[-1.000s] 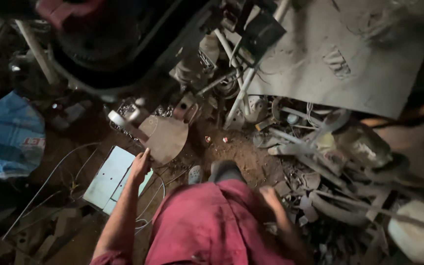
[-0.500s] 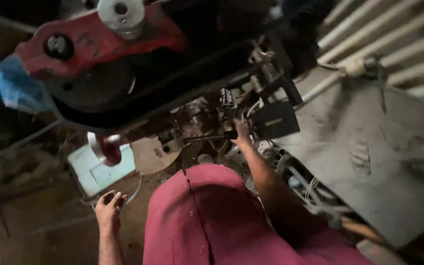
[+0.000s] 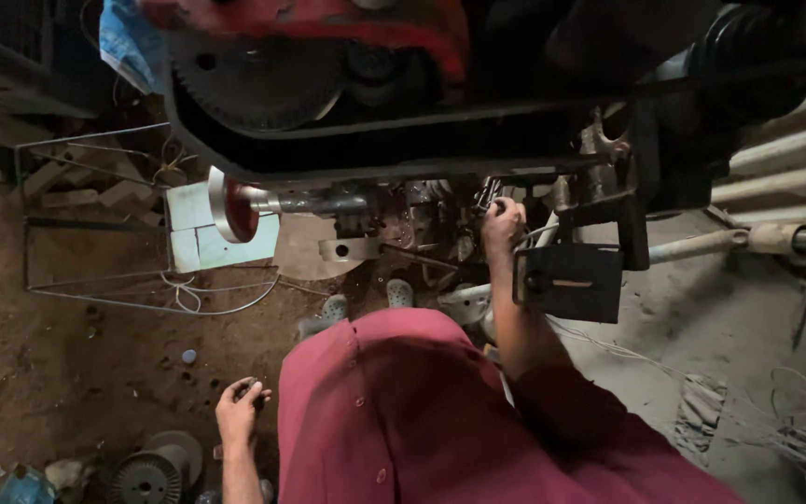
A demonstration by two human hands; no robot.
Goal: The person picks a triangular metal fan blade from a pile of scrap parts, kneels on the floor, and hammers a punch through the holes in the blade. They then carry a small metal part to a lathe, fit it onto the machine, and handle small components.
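Gripping a small dark metal part [image 3: 489, 194] on the greasy machine [image 3: 394, 140] under its black belt guard, right hand [image 3: 501, 222] clenched around it, likely rigid, heavy-mounted, slippery, best held at the stem; left hand [image 3: 238, 411] hanging low, loosely curled, contents unclear.

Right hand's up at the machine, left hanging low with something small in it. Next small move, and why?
Probably bring the left hand up toward the right hand. The right one already grips a small dark metal part on the red-and-black belt-driven machine, while the left, low over the dirt floor, is curled around something too small to identify.
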